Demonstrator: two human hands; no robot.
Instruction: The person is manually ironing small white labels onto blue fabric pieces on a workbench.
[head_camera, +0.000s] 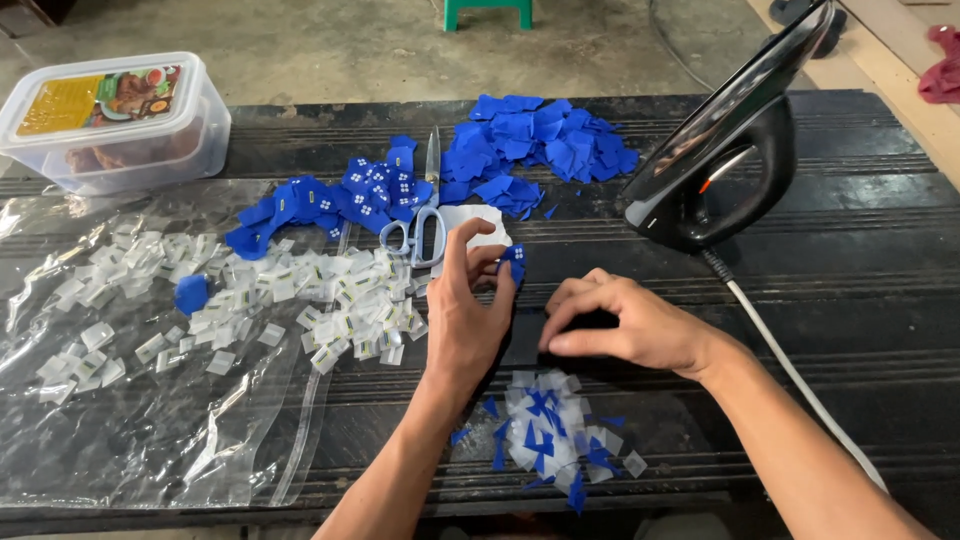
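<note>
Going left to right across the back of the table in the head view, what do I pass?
Lidded clear plastic container → pile of blue patches with white squares → scissors → pile of plain blue fabric pieces → black iron standing on its heel.

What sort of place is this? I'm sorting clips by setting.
Likely a small home sewing or craft workshop: an electric iron stands on a dark worktable, beside scissors and heaps of cut blue fabric pieces.
</note>
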